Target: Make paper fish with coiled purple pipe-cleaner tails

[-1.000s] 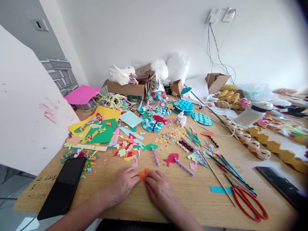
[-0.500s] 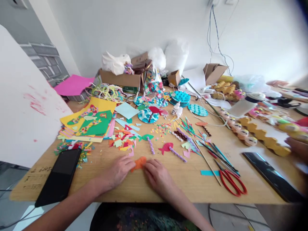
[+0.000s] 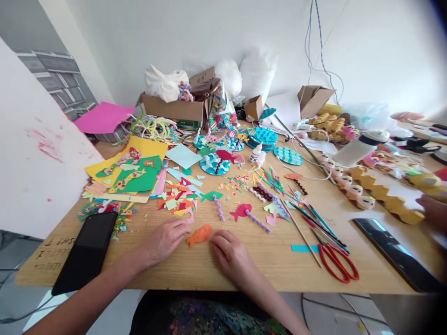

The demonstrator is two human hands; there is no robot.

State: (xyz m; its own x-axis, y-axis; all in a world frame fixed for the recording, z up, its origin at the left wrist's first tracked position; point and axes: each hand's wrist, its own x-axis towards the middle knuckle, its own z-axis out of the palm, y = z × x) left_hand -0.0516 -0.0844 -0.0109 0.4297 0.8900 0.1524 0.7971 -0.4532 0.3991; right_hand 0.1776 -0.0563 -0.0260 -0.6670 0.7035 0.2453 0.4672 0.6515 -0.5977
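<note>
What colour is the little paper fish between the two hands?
The paper fish is orange, lying flat on the wooden table. The head view shows it best.

From my feed, both of my arms are bare from the bottom edge of the frame up to the wrists, with no sleeves, cuffs or gloves on them. My left hand (image 3: 164,239) carries no ring, watch or band that I can make out, and my right hand (image 3: 228,251) is likewise unadorned. The fingers (image 3: 181,226) look short-nailed, though the picture is too soft to tell if there is polish. Below the forearms, at the bottom middle, I see a dark garment (image 3: 206,316) covered in small shimmering scale-like sequins, greenish and purplish.
</note>
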